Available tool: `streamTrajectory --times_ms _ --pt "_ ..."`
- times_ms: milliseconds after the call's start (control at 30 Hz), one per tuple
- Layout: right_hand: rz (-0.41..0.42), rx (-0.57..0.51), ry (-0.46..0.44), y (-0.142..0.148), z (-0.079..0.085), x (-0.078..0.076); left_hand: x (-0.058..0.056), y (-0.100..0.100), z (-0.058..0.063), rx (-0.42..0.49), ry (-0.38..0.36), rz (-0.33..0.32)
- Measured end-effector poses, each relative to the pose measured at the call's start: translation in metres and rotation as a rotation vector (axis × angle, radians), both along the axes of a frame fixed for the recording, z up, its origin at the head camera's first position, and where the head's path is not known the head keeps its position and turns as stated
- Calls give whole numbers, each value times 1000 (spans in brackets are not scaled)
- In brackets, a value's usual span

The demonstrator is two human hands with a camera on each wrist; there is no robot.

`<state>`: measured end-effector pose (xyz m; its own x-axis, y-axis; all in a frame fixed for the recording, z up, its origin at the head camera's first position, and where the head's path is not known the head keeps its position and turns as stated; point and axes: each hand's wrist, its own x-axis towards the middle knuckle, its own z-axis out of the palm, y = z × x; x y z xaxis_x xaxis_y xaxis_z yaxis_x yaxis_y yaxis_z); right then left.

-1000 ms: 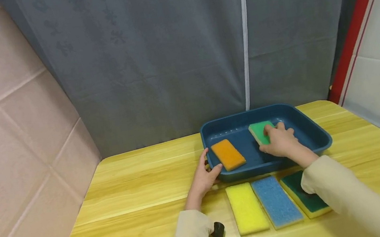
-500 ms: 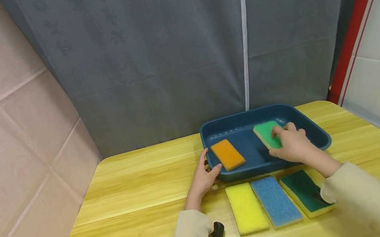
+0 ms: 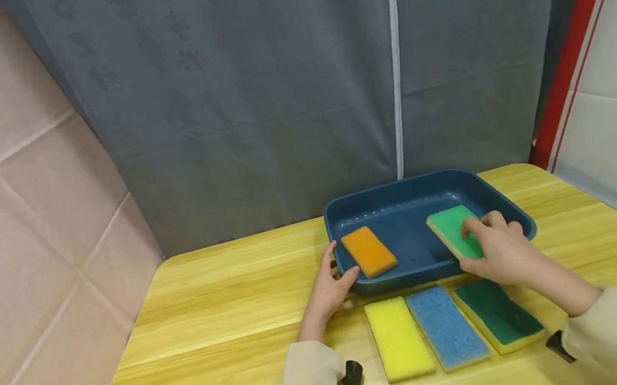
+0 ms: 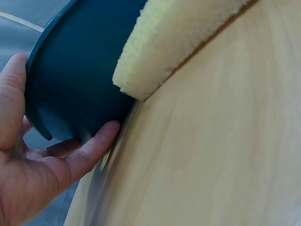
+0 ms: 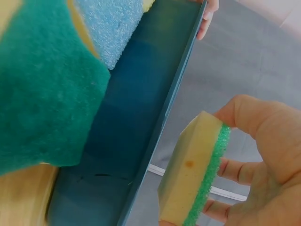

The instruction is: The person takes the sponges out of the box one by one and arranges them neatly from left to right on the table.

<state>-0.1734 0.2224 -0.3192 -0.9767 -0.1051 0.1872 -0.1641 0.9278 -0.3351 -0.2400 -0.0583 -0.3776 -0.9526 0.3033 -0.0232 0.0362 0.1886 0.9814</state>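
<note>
My left hand [image 3: 327,290] grips the blue tray [image 3: 402,226] at its front left corner; in the left wrist view the thumb is at the rim and the fingers lie along the outer wall [image 4: 80,70]. Pinched in my right hand [image 3: 503,250] is a light green sponge [image 3: 452,230], tilted over the tray's front right rim. The right wrist view shows the held sponge's cream side [image 5: 188,169], with thumb and fingers on its edges. An orange sponge [image 3: 369,251] lies inside the tray on the left.
In front of the tray, a yellow sponge [image 3: 400,337], a blue sponge [image 3: 447,325] and a dark green sponge [image 3: 497,311] lie in a row on the wooden table [image 3: 215,330]. A grey cloth [image 3: 249,108] hangs behind.
My right hand has drawn the light green sponge to the right and nearer, from inside the tray to above its front rim. My left hand has stayed at the tray's corner.
</note>
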Motion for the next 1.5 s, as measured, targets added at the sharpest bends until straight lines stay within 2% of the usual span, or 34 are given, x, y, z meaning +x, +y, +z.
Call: streamTrajectory --times_ms 300,700,1067,1433,1500 --pt "10 -3 49 7 -7 16 -1 0 -2 16 8 -9" --pt "-12 7 25 16 -17 35 -2 -2 -2 23 2 -13" --pt "-16 -17 130 24 -27 48 -3 -4 -1 28 1 -1" --pt "-25 -28 107 40 -39 62 -2 -4 -1 19 2 2" --pt "-22 -25 113 43 -41 64 -6 -4 -7 21 5 2"
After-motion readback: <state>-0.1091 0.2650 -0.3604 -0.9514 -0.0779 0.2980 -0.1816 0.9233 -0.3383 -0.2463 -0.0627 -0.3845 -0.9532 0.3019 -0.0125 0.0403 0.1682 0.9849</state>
